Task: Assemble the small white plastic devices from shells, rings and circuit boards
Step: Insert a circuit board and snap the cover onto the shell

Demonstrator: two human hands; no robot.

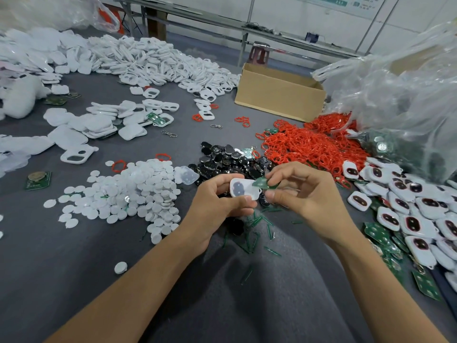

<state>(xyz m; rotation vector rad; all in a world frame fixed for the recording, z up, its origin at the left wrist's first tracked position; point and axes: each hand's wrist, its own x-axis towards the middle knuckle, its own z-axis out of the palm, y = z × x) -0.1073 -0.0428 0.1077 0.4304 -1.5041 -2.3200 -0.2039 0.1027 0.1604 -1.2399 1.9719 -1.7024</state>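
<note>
**Board meets shell from the right**

The right hand's [304, 191] fingers [284, 173] are curled and pinch a green circuit board [262, 183] between thumb and forefinger. The left hand's [222, 194] fingers are curled too. They grip a white shell [243, 190], thumb along its near edge and the other fingers behind its far edge.

The shell faces up toward the camera and shows a dark oval patch. Its long axis runs roughly left to right, and a small lug on its right end points at the right hand. The board lies just to the right of the shell and slightly beyond it. It is tilted, and its left tip reaches the shell's upper right edge. Whether the two touch there cannot be told.

The coming move looks like seating the board, so it probably has to travel leftward and flatten along the shell's long axis. The right hand is the one placed to do that, while the left steadies the shell.

Both parts are held just above the grey surface [74, 256]. Beyond them lie a heap of black parts [227, 159] and a heap of red rings [309, 144]. White discs [138, 191] are piled to the left, and finished-looking white devices [408, 211] lie to the right.
</note>
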